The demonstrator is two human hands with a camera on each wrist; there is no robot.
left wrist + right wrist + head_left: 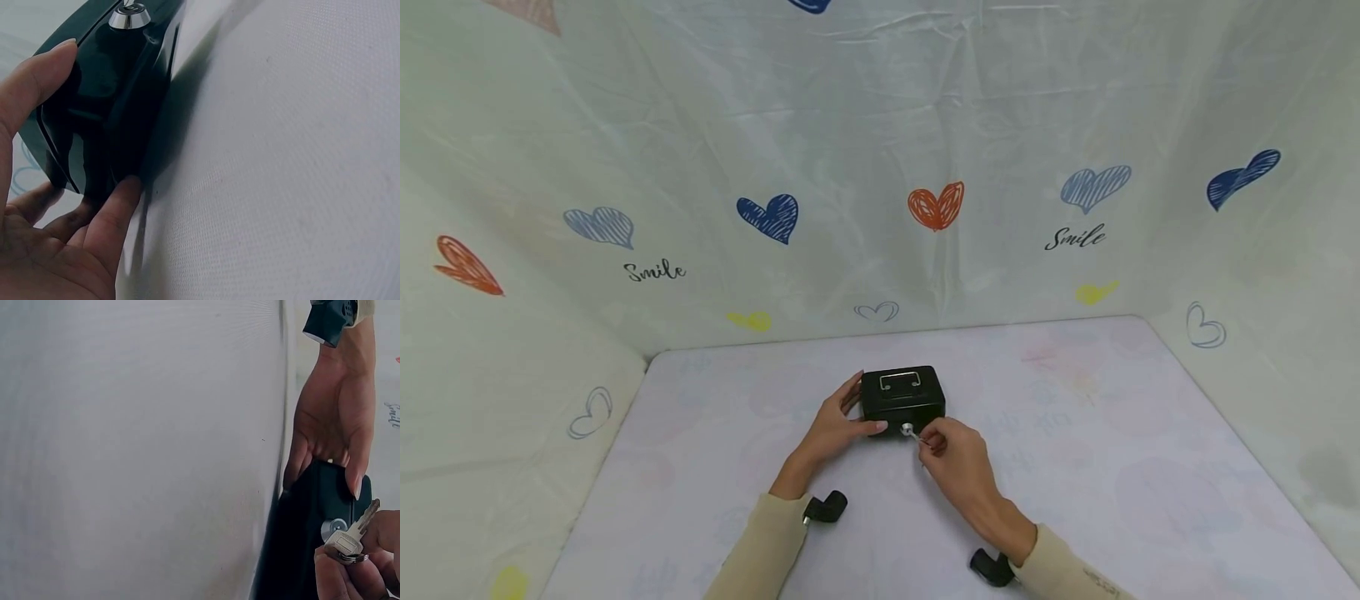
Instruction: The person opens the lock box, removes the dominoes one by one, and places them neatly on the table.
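Note:
A small black cash box [901, 404] sits on the table, its wire handle folded flat on the lid. A round silver lock [130, 17] is on its front. My left hand [832, 429] holds the box's left end, thumb on the front near the lid seam, fingers spread along the side. Right at the lock, my right hand [957, 458] pinches a silver key [355, 536] with a small ring through its head. One key's toothed blade points past the lock in the right wrist view; whether another key sits in the keyhole I cannot tell.
A white patterned cloth covers the table [1112, 467]. Pale sheeting [850, 125] printed with hearts and "Smile" hangs behind and along both sides. Black wrist cameras [826, 507] are worn at both sleeves.

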